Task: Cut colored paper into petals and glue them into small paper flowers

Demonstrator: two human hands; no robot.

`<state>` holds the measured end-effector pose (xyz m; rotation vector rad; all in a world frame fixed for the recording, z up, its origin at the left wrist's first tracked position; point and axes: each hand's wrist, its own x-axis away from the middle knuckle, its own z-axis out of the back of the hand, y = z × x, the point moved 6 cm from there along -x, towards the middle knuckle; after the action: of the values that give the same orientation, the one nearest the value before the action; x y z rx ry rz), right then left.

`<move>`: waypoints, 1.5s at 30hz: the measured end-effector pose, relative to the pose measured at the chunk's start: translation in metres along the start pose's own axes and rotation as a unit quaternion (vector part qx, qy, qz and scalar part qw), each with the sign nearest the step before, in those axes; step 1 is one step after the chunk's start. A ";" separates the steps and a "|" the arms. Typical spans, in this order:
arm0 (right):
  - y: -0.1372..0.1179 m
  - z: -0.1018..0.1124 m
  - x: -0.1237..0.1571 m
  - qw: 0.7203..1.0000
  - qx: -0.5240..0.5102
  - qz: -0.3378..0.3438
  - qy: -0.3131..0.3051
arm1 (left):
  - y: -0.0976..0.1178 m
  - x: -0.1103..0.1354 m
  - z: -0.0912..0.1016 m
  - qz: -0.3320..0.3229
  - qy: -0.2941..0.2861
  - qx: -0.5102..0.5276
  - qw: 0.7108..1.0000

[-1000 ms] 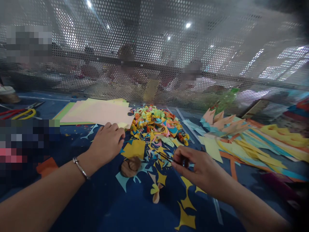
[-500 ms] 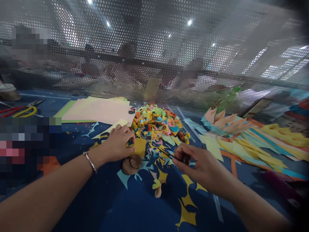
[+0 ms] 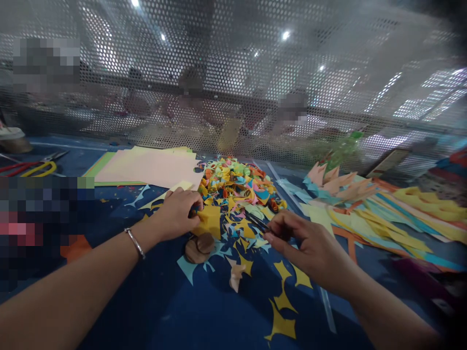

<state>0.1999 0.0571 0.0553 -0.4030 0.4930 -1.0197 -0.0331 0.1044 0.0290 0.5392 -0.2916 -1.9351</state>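
Note:
My left hand (image 3: 178, 214), with a silver bangle on its wrist, has its fingers closed on the edge of a yellow paper piece (image 3: 208, 221) lying on the blue table (image 3: 153, 296). My right hand (image 3: 306, 245) is closed around small dark scissors (image 3: 260, 224), whose blades point left over the scraps. A brown paper roll (image 3: 199, 247) lies just below the yellow piece. A small tan folded scrap (image 3: 235, 278) sits nearer to me.
A heap of colourful paper scraps (image 3: 237, 187) lies beyond the hands. A stack of pale sheets (image 3: 146, 167) is at back left, long paper strips and cut shapes (image 3: 383, 214) at right. Red and yellow scissors (image 3: 32, 167) lie far left. A perforated metal screen (image 3: 233, 82) backs the table.
My left hand left the pale sheets, came right and down, and took hold of the yellow paper piece. My right hand, with the scissors, shifted slightly up and right.

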 end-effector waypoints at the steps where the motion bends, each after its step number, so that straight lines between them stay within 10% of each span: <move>1: -0.001 0.000 0.000 1.000 -0.006 0.000 0.000 | -0.003 -0.001 0.002 0.009 0.006 0.023 1.000; 13: 0.008 -0.005 0.002 0.995 -0.097 -0.032 0.021 | 0.014 0.003 0.023 0.022 0.067 0.360 0.930; 23: -0.015 -0.018 -0.003 0.990 -0.138 -0.028 -0.015 | 0.060 0.020 0.000 0.015 -0.027 0.394 0.919; 32: -0.014 -0.016 -0.002 0.986 -0.157 -0.029 0.041 | 0.073 0.035 -0.034 0.170 -0.105 0.696 0.690; 45: -0.011 -0.019 -0.002 0.975 -0.218 -0.043 -0.016 | 0.053 0.038 -0.031 0.258 -0.033 0.681 0.685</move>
<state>0.1806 0.0523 0.0453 -0.8374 0.6762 -0.9839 0.0113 0.0494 0.0160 1.1468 -1.7859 -0.8628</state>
